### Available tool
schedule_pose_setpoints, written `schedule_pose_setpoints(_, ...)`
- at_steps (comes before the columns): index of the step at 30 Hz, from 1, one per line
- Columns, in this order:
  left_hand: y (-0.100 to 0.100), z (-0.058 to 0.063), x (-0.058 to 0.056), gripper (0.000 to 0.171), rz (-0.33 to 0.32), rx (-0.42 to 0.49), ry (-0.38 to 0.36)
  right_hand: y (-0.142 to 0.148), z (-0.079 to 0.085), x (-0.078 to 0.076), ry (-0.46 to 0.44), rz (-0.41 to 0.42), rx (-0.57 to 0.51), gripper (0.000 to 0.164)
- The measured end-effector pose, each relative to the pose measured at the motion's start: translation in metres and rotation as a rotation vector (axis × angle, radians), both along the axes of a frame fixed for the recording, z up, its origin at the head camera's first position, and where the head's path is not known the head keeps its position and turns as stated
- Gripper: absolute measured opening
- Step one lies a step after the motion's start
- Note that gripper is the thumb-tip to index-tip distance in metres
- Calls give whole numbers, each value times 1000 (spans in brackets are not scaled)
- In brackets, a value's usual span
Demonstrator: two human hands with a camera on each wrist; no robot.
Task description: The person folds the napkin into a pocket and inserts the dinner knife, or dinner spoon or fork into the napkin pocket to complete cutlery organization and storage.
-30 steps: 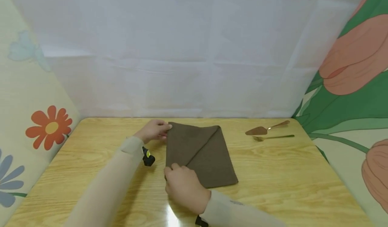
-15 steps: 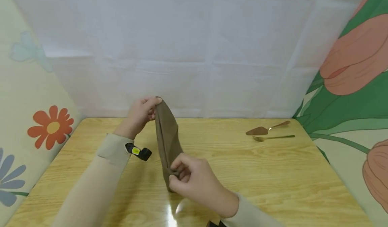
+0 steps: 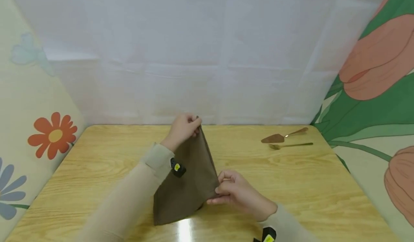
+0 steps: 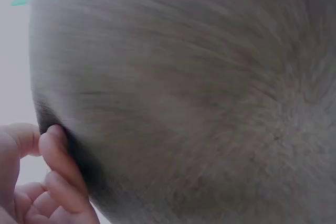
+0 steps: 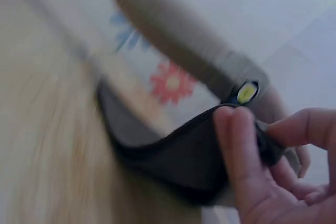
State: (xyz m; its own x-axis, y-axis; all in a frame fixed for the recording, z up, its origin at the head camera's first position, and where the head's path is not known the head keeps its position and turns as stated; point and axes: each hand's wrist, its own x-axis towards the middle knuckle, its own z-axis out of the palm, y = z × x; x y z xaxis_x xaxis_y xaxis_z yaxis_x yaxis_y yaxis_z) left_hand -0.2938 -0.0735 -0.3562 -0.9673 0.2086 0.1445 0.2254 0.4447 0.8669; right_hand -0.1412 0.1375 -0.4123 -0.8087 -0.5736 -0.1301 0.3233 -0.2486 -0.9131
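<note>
A pale, creased backdrop (image 3: pixel 194 48) stands behind a wood-grain bench (image 3: pixel 106 152). The brown folded cloth (image 3: pixel 187 195), flat a second ago and edge-on since, now hangs tilted with a broad face showing, so it seems to be mid-turn, not yet laid down. The left hand's (image 3: pixel 182 129) grip pinches its top corner between thumb and fingers; the right hand's (image 3: pixel 237 193) grip pinches the lower right edge. Whether its bottom touches the bench is unclear. No container shows; a cake server (image 3: pixel 273 138) and fork (image 3: pixel 291 145) lie well apart, rightward.
</note>
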Motion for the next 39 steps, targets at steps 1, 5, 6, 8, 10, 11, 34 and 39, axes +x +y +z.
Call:
schedule_pose_setpoints(1,6,-10,-1,31,-13,-11,-26,6,-6,-1,-3,-17,65,18)
schedule_pose_setpoints(5,28,-37,-4,32,-39,-44,-61,26,-18,-1,52,-53,339,14)
schedule_pose_setpoints(6,32,-40,-4,32,-43,-46,-65,30,-19,-2,84,-54,404,13)
schedule_pose_setpoints(8,41,-45,-6,31,-42,-57,-66,37,-21,-5,166,-55,538,12)
schedule_pose_setpoints(10,48,-50,-7,29,-37,-60,-75,44,-22,-9,268,-55,657,16)
schedule_pose_setpoints(11,52,-52,-7,28,-36,-66,-82,47,-23,-11,312,-56,706,18)
schedule_pose_setpoints(34,-44,-59,-4,31,-109,-525,45,71,-24,-35,430,-86,1072,29)
schedule_pose_setpoints(39,-80,-64,-3,31,-75,-464,-68,66,-26,-60,394,-245,1030,11)
